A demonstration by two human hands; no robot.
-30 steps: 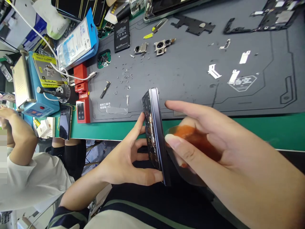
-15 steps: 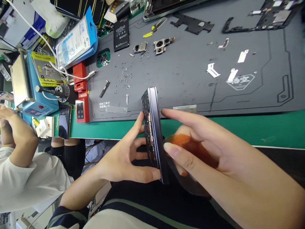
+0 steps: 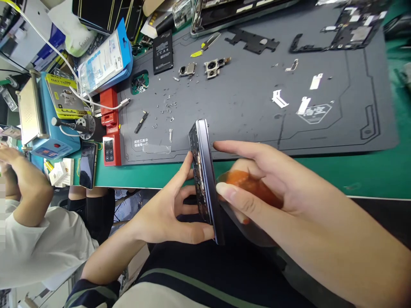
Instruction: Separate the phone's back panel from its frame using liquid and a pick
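Note:
An opened phone point(image 3: 210, 184) with its inner parts bared on the left face is held on edge over the table's front. My left hand point(image 3: 173, 209) grips it, thumb at the near end and fingers around the far side. My right hand point(image 3: 266, 192) pinches a thin, translucent brown sheet point(image 3: 253, 226) that looks orange point(image 3: 257, 186) within the curled fingers. The sheet's edge is close to the phone's right side; I cannot tell whether it touches. The right index finger stretches out near the phone's upper part.
A grey work mat point(image 3: 237, 107) on the green table carries screws, camera modules point(image 3: 213, 67), a battery point(image 3: 163, 51), a black bracket point(image 3: 253, 40) and a larger phone frame point(image 3: 237, 13). At left are a red device point(image 3: 111, 128), a dark phone point(image 3: 87, 164) and another person's arm point(image 3: 32, 184).
The view has shifted slightly, so the mat and its parts sit a little lower and further left. Both hands keep the same hold on the phone and the sheet.

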